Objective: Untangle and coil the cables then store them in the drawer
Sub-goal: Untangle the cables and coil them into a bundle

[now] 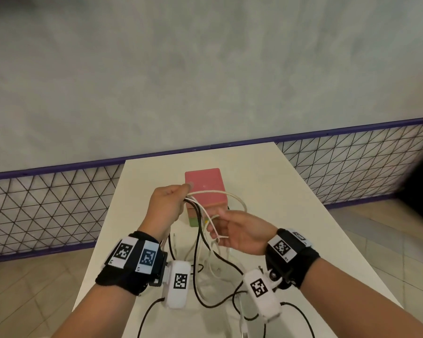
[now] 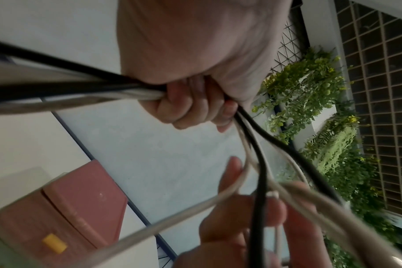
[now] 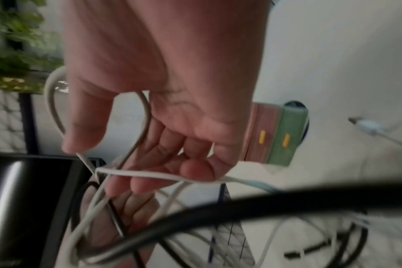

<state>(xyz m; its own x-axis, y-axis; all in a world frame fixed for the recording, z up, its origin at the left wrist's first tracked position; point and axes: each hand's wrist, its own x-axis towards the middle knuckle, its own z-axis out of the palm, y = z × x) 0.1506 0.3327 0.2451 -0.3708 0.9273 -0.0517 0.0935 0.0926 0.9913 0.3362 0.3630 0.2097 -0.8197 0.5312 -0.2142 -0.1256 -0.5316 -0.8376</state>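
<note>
A tangle of black cables [image 1: 200, 230] and white cables [image 1: 220, 192] hangs between my two hands above the white table [image 1: 279, 191]. My left hand [image 1: 167, 203] is raised in a fist and grips a bundle of both colours [image 2: 149, 90]. My right hand [image 1: 232, 230] is lower and to the right, and pinches a thin white cable [image 3: 149, 175] between thumb and fingers. Behind the hands stands a small drawer box [image 1: 204, 184] with a pink top and a green lower drawer [image 3: 289, 137]; both drawers look closed, with yellow handles.
Loose cable loops lie on the table near the front edge [image 1: 215, 276], and a white plug [image 3: 367, 127] lies on the tabletop. A purple-framed wire fence [image 1: 59, 203] runs behind the table. Tiled floor shows on both sides.
</note>
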